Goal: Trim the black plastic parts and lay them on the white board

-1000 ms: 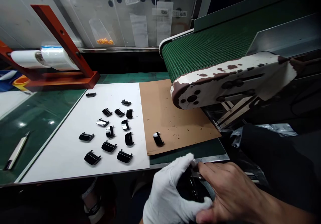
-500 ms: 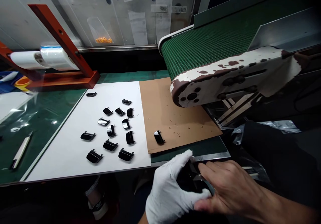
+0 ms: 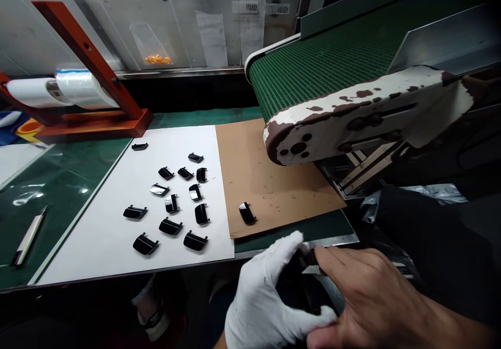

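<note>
Shifted: bare right hand [image 3: 370, 299] slid rightward | grip: narrow, on black glossy part [image 3: 295, 281], white-gloved left hand [image 3: 266, 297] cradling it

The bare right hand [image 3: 371, 302] has slid rightward; the metal clip [image 3: 312, 269] beside it shows more.

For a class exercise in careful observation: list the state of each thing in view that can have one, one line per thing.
Left hand: white-gloved, wrapped around a dark part.
Right hand: bare, fingers against the dark part.
Glossy black pieces: lying scattered on a white board.
Single black piece: lying on brown cardboard.
Conveyor side frame: white paint flaking, brown beneath.
Craft knife: lying on a green mat.
</note>
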